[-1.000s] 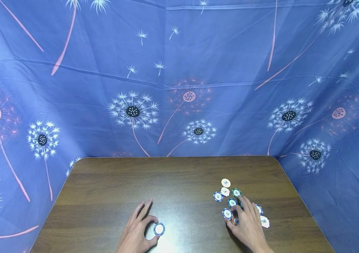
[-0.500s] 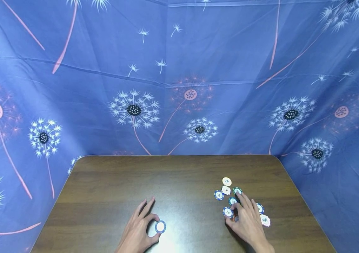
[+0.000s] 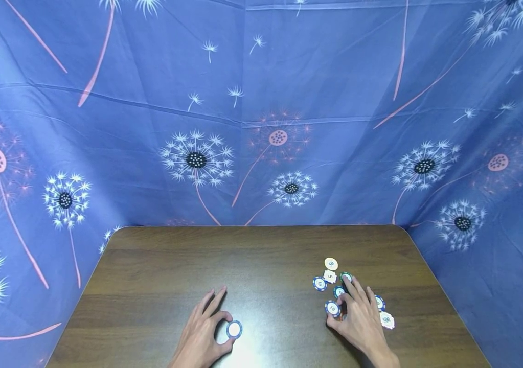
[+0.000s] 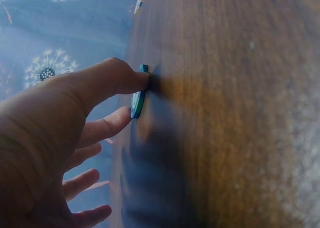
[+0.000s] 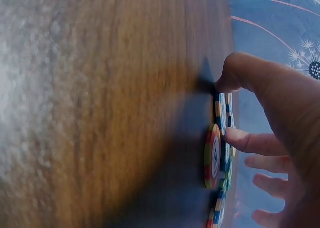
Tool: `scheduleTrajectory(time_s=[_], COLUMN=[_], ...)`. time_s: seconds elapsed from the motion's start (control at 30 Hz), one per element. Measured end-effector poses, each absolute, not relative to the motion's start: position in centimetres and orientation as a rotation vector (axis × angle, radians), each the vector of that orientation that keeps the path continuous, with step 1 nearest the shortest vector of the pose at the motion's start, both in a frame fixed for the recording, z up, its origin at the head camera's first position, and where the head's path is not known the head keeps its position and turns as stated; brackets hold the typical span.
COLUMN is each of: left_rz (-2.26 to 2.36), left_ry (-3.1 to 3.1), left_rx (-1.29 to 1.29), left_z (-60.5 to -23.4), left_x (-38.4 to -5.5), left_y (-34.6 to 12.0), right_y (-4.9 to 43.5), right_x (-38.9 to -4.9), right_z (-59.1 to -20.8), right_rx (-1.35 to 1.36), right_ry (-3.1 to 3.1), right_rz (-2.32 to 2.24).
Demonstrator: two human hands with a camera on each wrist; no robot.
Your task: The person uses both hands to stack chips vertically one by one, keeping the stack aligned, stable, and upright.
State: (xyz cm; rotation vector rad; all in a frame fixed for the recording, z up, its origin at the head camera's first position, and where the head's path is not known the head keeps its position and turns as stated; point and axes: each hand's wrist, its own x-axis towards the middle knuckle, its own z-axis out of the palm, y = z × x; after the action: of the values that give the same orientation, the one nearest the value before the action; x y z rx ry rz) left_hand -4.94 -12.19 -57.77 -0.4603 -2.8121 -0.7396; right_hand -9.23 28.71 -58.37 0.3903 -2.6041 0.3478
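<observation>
- Head view: we see the left hand point(image 3: 203, 329) pinching a pale-faced chip point(image 3: 234, 329) between thumb and index finger, on the worktop point(image 3: 174, 266), well apart from the other chips.
- Same view: right hand point(image 3: 358, 323) at the chip cluster, thumb and index finger grasping the blue "10" chip point(image 3: 332, 308).
- Also there: yellow-rimmed chip point(image 3: 331, 263) and scalloped "5" chip point(image 3: 330, 277) beyond the right hand; scalloped "500" chip point(image 3: 387, 320) just right of it.
- Left wrist view: we get the pale-faced chip nearly edge-on, its green-blue rim visible; remaining fingers spread away from it.
- Right wrist view: we clearly see a red chip point(image 5: 212, 156), mostly hidden by the hand in the head view. Remaining fingers extended; contact with chips, we can't tell.
</observation>
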Motion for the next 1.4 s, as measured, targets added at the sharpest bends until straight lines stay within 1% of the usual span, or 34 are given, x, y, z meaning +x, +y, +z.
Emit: scheduleTrajectory(time_s=[0.2, 0.63, 1.07, 1.4], left_rz=[-0.799, -0.768, -0.783, -0.783], left_ry=[-2.801, -2.768, -2.801, -2.813], left_rx=[-0.468, -0.495, -0.479, -0.466], left_z=[-57.9, -57.6, -57.7, -57.5], left_x=[-4.6, -5.8, -5.3, -5.2], left_y=[-12.2, -12.5, -12.5, -12.3], right_y=[28.2, 25.7, 23.3, 21.0], right_x=[-8.7, -9.4, -8.9, -9.2], right_z=[-58.5, -56.7, -56.9, -57.1], right_rx=[0.417, 0.485, 0.553, 0.66], right_ry=[-2.607, -2.627, -2.657, -2.673], right_rz=[0.358, 0.417, 0.443, 0.452])
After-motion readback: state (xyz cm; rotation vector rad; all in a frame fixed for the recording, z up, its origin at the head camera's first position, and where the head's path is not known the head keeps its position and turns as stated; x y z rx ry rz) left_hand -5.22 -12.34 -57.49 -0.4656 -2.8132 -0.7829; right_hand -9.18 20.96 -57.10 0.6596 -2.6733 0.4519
